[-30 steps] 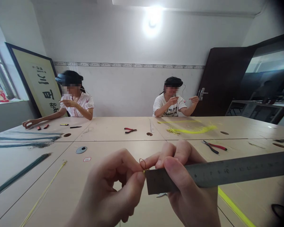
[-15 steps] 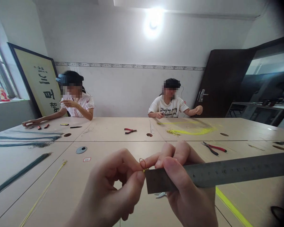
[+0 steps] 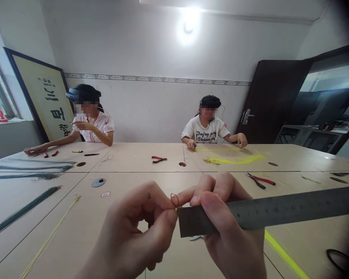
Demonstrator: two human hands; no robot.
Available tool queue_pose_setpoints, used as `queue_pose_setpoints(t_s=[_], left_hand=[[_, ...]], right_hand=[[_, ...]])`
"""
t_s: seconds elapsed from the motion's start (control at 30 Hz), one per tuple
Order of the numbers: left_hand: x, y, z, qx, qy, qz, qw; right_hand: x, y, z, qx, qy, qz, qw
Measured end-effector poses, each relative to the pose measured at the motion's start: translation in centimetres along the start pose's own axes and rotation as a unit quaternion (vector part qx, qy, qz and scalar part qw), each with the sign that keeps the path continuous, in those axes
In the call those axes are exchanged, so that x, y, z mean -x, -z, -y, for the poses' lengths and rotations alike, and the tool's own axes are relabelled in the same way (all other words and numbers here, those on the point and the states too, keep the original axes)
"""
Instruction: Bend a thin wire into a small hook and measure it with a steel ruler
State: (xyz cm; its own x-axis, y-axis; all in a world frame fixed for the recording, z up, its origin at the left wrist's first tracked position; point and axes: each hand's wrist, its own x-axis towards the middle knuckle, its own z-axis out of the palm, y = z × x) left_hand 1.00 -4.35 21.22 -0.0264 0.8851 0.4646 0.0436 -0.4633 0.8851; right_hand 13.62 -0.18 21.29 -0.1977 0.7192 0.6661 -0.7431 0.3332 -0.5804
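My left hand [image 3: 142,228] pinches a small yellow knot with a thin copper-coloured wire ring [image 3: 175,199] standing up from it. The knot sits right at the end of a steel ruler [image 3: 258,215]. My right hand [image 3: 223,221] grips that ruler between thumb and fingers, and its index fingertip reaches to the ring. The ruler runs off to the right, slightly raised. Below it, partly hidden by my right hand, a metal blade tip [image 3: 196,237] shows on the table. What lies inside my left fingers is hidden.
Red-handled pliers [image 3: 261,180] lie at right, another pair [image 3: 159,159] farther back. Yellow strands [image 3: 285,254] and a yellow cord [image 3: 50,236] flank my hands; dark green bundles [image 3: 23,213] lie left. Two people [image 3: 90,120] sit across the table [image 3: 128,180]. A grey disc [image 3: 98,182] rests mid-left.
My hands, the ring and the ruler hold nearly the same position. The view has shifted slightly. The co-worker at right has lowered a hand toward the yellow strands.
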Motion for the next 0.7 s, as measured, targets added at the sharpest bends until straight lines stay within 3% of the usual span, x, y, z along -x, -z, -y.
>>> queue_pose_setpoints(t_s=[0.47,0.7], left_hand=[[-0.49,-0.18,-0.77,-0.032,0.018,0.008,0.999],[-0.45,0.15,-0.99,-0.062,-0.008,-0.036,0.997]], right_hand=[[-0.02,0.29,0.12,0.008,-0.008,0.027,1.000],[0.01,0.16,0.11,0.005,-0.012,0.020,1.000]])
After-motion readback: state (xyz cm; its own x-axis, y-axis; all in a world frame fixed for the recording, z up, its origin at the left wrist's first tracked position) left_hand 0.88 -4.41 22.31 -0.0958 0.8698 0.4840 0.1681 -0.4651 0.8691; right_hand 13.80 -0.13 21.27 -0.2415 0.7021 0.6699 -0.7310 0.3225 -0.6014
